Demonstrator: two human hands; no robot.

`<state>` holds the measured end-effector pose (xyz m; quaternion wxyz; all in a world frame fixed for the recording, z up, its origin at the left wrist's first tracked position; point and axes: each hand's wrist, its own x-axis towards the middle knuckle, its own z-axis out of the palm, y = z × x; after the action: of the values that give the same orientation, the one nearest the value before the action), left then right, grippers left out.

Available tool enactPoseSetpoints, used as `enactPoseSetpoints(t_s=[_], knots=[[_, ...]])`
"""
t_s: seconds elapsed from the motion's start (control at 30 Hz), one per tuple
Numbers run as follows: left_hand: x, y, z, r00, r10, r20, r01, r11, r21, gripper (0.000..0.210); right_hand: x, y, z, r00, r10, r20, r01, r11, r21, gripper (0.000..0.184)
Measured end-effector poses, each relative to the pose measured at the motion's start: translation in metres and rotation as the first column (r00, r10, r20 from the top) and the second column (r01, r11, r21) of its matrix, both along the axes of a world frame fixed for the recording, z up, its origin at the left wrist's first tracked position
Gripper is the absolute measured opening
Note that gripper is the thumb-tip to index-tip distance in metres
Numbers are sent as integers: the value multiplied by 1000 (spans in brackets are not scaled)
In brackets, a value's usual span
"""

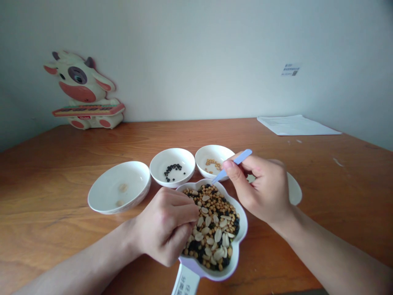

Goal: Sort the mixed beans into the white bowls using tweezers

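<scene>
My right hand (265,186) pinches light blue tweezers (231,167), their tips pointing down-left over the far rim of a flower-shaped dish (243,223). That dish is white and lilac, with a labelled handle (186,280) towards me. Mixed in it are yellow soybeans, black beans and pale peanut halves (218,235). Over the dish's left side, my left hand (170,223) is closed with fingers curled; whatever it may hold is hidden. Just beyond are a white bowl (156,160) with several black beans and another white bowl (201,153) with several soybeans.
A white bowl (100,192) at left holds two blurred pale pieces. Partly behind my right hand is another white bowl (294,189). A cow toy with a keyboard (87,92) stands at the back left; white papers (297,125) lie at the back right, before the wall.
</scene>
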<state>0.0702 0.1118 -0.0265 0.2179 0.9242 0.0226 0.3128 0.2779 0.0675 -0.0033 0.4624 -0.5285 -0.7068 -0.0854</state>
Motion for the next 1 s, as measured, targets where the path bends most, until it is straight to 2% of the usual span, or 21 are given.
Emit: enactPoseSetpoints(t_s=[0.1,0.17,0.23,0.3,0.57,1.0], knots=[[0,0,0,1000,-1,0,1,1000,-5,20,-1,-1,1,980,199,16,-197,977,-84,29],[-1,0,0,1000,7,-2,-7,1000,-1,21,-1,-1,0,948,319,9,-312,933,-176,28],[-1,-1,-1,1000,15,-7,-15,1000,3,21,-2,0,-2,924,382,2,-368,893,-260,29],[-2,-1,-1,1000,19,-12,-19,1000,5,21,-2,2,-4,920,391,12,-368,876,-311,29],[-3,-1,-3,999,33,-15,-33,999,-5,22,-2,1,-4,928,351,127,-276,874,-399,33],[-1,0,-2,999,29,-16,-29,1000,10,23,-2,5,-6,946,302,123,-240,900,-365,37]])
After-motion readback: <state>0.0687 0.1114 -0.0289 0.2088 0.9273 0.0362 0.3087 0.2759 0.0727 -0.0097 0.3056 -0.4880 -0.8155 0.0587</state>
